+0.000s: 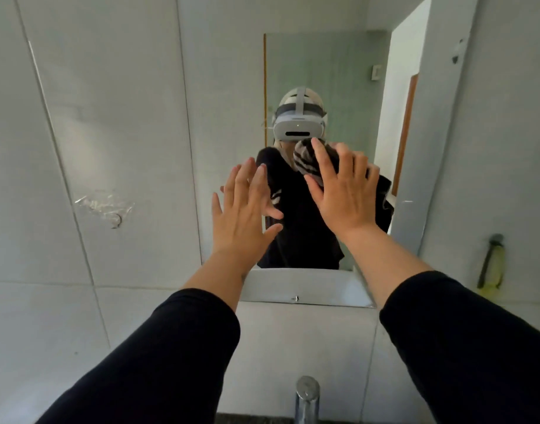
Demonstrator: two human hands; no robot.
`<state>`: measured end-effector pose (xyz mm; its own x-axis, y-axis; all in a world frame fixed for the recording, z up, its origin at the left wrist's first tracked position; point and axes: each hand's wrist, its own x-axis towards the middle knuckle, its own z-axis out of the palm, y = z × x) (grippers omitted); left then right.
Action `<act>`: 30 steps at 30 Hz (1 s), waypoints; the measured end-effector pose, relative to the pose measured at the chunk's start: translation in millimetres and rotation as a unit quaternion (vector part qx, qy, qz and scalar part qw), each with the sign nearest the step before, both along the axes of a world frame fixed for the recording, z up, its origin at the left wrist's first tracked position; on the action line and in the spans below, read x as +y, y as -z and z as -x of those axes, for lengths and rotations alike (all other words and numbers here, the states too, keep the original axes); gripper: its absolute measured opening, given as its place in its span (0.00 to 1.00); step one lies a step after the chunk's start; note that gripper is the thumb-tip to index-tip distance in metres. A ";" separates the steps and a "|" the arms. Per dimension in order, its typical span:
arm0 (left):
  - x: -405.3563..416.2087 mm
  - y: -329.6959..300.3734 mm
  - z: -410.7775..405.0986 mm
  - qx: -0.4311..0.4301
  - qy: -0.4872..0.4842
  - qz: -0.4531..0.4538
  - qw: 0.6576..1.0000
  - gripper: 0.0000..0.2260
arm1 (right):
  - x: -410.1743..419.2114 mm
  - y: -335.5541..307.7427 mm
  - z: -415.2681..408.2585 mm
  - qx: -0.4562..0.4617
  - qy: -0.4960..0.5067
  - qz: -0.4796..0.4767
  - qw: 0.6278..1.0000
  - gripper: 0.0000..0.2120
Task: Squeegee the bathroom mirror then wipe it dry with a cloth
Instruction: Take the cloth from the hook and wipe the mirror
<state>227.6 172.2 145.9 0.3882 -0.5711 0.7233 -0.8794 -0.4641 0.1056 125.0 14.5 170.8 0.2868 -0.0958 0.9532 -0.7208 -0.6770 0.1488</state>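
Sleeves (177, 359), black, frame my two forearms as they reach up past the chrome tap (307, 399) at the bottom edge. My left hand (242, 209) is spread wide and empty, fingers fanned, raised at the lower left of the mirror (320, 75); whether the palm touches the glass I cannot tell. My right hand (345, 191), also splayed, presses a striped cloth (305, 160) flat against the mirror just right of centre, the cloth bunched beneath the fingers and showing above the index finger. The two hands sit near each other, apart. Beyond, on the tiled wall at far right, a dark-handled tool (491, 261) hangs.
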 end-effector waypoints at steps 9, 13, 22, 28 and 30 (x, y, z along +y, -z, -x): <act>-41.2 11.4 22.3 -0.018 -0.003 -0.003 1.000 0.43 | -44.8 21.6 61.1 -0.171 0.032 -0.108 0.979 0.25; -45.7 15.8 20.3 -0.025 0.003 0.007 1.000 0.44 | -52.7 40.3 68.7 -0.268 0.043 -0.167 0.948 0.25; -39.6 18.0 15.0 -0.049 0.020 0.026 0.998 0.40 | -27.6 79.9 38.9 -0.295 0.036 -0.200 0.934 0.24; -11.9 28.5 -1.7 -0.040 -0.008 0.025 0.999 0.40 | -0.8 78.3 1.6 -0.208 0.014 -0.138 0.968 0.25; 0.6 32.7 -12.2 -0.034 -0.025 0.017 0.999 0.42 | 9.0 75.9 -15.4 -0.172 0.006 -0.112 0.979 0.25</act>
